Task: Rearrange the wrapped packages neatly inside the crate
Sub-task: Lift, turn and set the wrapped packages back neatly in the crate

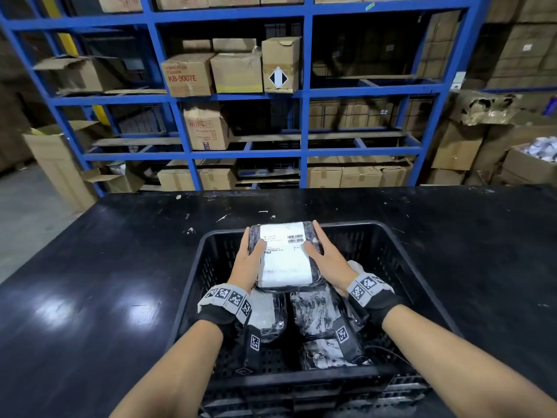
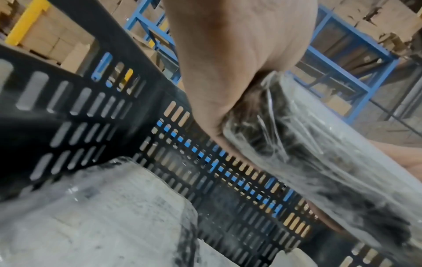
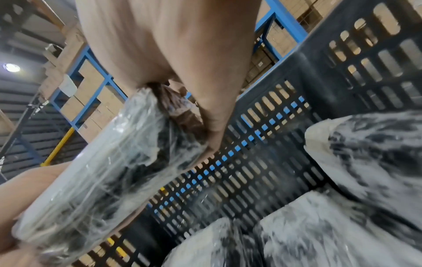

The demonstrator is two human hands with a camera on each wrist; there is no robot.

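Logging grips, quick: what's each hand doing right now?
Left hand: grips the left edge of the labelled package.
Right hand: grips its right edge.

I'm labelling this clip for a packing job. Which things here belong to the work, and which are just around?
Part of the job:
labelled package, held between left hand and right hand
other wrapped packages
black crate

Just around:
black table
blue shelving
cardboard boxes

Pkg (image 1: 284,254): glossy clear plastic wrap, matt paper label. Crate (image 1: 388,245): matt black plastic. Table (image 1: 120,267): glossy black.
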